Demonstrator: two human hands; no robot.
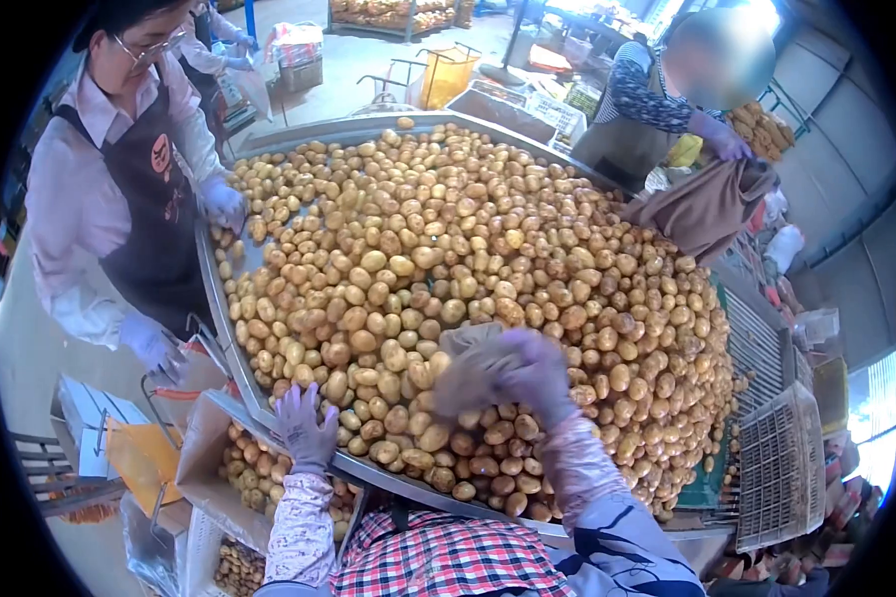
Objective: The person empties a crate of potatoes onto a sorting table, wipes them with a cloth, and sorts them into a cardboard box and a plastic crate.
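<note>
A wide heap of small, round, yellow-brown potatoes [388,269] covers the metal sorting table [219,323]. My left hand [307,428], in a purple glove, rests at the near rim with its fingers spread, touching the edge of the heap. Also gloved in purple, my right hand [540,376] is closed on a grey-brown cloth [468,373] just over the potatoes at the near middle. Motion blurs the cloth and that hand. Potatoes nearest the cloth look darker than those at the left.
A cardboard box [204,453] lined with plastic, holding potatoes, stands below the near rim. At left, a person's gloved hand [224,204] touches the table. Another person at far right holds a brown cloth [712,209]. A plastic crate [782,468] leans at the right end.
</note>
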